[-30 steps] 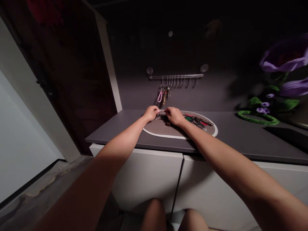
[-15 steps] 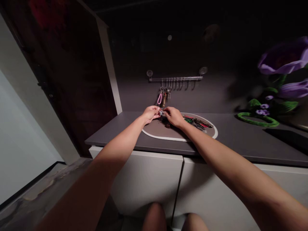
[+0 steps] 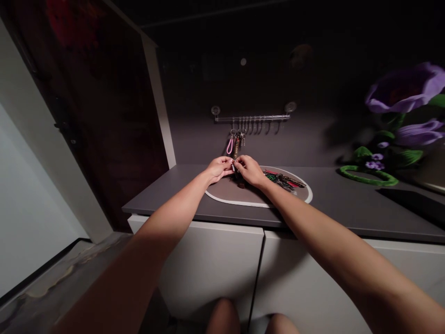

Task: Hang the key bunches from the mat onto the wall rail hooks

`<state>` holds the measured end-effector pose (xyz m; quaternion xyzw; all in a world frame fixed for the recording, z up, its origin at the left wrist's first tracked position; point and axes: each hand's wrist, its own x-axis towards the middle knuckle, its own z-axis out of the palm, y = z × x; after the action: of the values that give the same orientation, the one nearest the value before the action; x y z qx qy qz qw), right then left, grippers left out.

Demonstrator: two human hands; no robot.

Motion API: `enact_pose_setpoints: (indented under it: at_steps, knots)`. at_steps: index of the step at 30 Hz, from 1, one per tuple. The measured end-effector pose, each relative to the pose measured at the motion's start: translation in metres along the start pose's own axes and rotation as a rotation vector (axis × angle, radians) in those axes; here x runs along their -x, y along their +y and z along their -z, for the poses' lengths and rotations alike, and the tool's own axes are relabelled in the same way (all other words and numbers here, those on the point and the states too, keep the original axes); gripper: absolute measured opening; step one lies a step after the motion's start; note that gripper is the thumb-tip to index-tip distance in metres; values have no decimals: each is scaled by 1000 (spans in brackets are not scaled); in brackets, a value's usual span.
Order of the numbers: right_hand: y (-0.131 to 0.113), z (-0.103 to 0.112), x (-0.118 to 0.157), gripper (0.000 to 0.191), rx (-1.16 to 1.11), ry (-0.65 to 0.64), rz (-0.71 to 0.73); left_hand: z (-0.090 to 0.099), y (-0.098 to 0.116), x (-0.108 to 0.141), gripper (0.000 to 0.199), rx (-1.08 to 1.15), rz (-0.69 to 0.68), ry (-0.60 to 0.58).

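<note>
My left hand (image 3: 219, 169) and my right hand (image 3: 249, 169) meet over the left part of an oval mat (image 3: 239, 202). Fingers of both pinch a small silvery metal piece (image 3: 234, 167), which looks like part of a key set; its exact kind is too small to tell. A small brown item (image 3: 240, 185) lies below the right hand, partly hidden. To the right of that hand, a pile of keys and fobs (image 3: 287, 181) with red and green parts rests on the mat. Just beyond my fingers hang a pink loop strap (image 3: 230, 146) and a dark lettered strap (image 3: 237, 146).
A clear rail with hooks (image 3: 253, 118) is fixed to the dark wall, several keys (image 3: 243, 138) hanging at its left. Purple fabric flowers (image 3: 406, 93) with a green ring base (image 3: 368, 176) stand right on the grey counter (image 3: 340, 211). White cabinet doors (image 3: 212, 260) are below.
Both hands stay together over the mat; their fingers have drawn closer around the silvery piece, which now shows as a narrower, tilted shape. The camera view has shifted slightly.
</note>
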<state>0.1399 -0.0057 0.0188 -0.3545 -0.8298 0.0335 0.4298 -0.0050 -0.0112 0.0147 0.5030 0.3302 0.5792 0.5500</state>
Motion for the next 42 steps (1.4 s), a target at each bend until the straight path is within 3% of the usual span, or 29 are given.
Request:
enact_pose_setpoints:
  at_steps: [13,19,24,29,36,42]
  knots:
    - [3,4,1,15,-204,114,-177,-5,-3,3,6,-53,-71,28]
    - [14,0,-9,14,-601,225,-370,-8,-7,0,6,-244,-108,89]
    - [11,12,-29,10,-845,319,-483,-6,-13,-7,6,-488,-226,119]
    - [10,27,-59,6,-883,400,-513,-3,-17,-10,9,-684,-346,121]
    - [12,37,-99,9,-843,449,-566,-4,-17,-6,10,-746,-359,107]
    - [21,33,-116,10,-783,498,-607,-3,-19,-8,11,-749,-365,97]
